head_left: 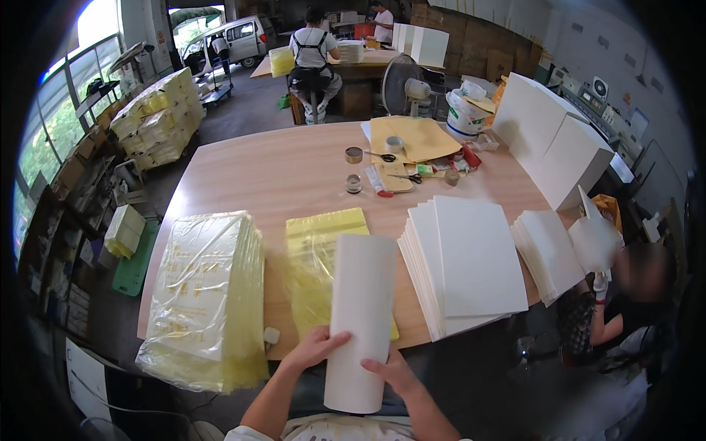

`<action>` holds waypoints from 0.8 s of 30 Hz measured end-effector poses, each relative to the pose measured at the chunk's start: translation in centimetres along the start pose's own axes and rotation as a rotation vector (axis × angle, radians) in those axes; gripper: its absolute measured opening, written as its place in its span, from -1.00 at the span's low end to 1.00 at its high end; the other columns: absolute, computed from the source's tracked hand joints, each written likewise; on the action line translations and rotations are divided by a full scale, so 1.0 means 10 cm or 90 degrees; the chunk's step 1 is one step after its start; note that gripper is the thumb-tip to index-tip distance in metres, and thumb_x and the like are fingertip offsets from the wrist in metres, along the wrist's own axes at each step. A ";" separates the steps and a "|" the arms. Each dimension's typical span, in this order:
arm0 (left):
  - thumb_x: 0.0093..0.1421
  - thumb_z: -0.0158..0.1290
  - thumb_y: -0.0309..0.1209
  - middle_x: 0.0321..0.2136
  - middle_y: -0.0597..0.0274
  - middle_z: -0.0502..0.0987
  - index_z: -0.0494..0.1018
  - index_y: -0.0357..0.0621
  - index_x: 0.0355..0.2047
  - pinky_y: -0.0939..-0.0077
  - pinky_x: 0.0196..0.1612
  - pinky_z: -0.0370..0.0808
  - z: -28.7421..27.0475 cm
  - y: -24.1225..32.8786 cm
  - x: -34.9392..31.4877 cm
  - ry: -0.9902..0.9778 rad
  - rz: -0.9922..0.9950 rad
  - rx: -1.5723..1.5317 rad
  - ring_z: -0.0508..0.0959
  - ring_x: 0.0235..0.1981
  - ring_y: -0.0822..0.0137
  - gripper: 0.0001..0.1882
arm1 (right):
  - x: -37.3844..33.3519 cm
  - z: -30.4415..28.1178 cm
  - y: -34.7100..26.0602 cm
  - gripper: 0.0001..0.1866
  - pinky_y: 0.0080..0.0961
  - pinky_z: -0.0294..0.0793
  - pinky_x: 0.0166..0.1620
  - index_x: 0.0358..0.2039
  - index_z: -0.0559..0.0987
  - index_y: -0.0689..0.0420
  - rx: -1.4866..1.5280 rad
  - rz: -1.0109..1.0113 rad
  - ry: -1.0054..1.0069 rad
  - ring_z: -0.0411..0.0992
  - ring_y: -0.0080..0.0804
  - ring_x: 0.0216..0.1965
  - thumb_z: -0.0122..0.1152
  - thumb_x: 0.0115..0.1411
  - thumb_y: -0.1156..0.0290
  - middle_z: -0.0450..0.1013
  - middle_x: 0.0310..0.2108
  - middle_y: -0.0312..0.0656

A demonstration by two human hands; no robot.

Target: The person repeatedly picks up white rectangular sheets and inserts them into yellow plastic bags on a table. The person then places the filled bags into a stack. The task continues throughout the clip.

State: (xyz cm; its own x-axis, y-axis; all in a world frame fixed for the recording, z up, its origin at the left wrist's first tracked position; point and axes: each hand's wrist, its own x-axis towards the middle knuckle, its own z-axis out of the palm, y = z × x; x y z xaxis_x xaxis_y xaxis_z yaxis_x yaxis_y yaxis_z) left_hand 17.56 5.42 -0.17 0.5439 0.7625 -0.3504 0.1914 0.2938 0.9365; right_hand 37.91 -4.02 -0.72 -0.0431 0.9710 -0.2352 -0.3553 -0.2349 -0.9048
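Upright in front of me is a bent, white paper sheet or thin stack (360,309), curved like a half-roll; how many layers it has I cannot tell. My left hand (318,347) grips its left edge, thumb on the front. Lower on the right edge, my right hand (395,372) is closed on it too, thumb across the face. Behind it lie flat yellow translucent plastic bags (323,224), partly covered. To the left stands a tall pile of white sheets in clear-yellow bags (195,287). A fanned stack of white sheets (478,257) lies to the right.
Scissors (384,156), tape rolls (394,144) and brown envelopes (415,138) lie on the far table. Large white boards (548,136) stand at the right. A co-worker (625,309) handles white sheets at the right edge. Beyond are a fan (403,84) and a white bucket (466,114).
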 end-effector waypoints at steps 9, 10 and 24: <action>0.46 -0.31 0.01 -0.38 0.41 0.37 0.45 -0.32 0.08 0.62 -0.33 0.28 -0.53 0.62 0.20 0.053 0.176 -0.291 0.27 -0.45 0.51 -0.38 | -0.28 -0.88 -0.42 -0.31 -0.43 0.40 0.11 0.10 0.47 0.26 -0.106 0.239 -0.258 0.44 -0.45 0.00 0.48 -0.09 0.41 0.51 -0.04 -0.16; 0.46 -0.32 0.02 -0.38 0.42 0.37 0.46 -0.33 0.06 0.62 -0.36 0.26 -0.57 0.81 0.12 0.017 0.183 -0.334 0.27 -0.46 0.51 -0.37 | -0.28 -0.88 -0.45 -0.29 -0.44 0.41 0.10 0.11 0.47 0.25 -0.199 0.224 -0.352 0.44 -0.46 -0.01 0.49 -0.12 0.42 0.51 -0.04 -0.18; 0.29 0.10 -0.37 -0.49 0.33 0.58 0.63 -0.23 -0.29 0.62 -0.34 0.44 -0.24 0.35 -0.01 -0.067 0.135 0.220 0.53 -0.44 0.53 -0.81 | 0.52 -0.20 1.89 -0.45 -0.28 0.57 -0.05 0.13 0.42 0.20 0.589 0.293 -0.156 0.54 -0.22 -0.14 0.13 0.27 0.08 0.53 -0.08 -0.07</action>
State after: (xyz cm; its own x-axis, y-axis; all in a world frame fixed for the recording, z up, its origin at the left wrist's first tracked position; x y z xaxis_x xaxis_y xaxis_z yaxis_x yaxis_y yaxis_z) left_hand 16.24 7.71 3.15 0.6783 0.7167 -0.1623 0.3193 -0.0886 0.9435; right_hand 32.88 -3.45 -19.75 -0.5044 0.8042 -0.3143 -0.8248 -0.5565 -0.1004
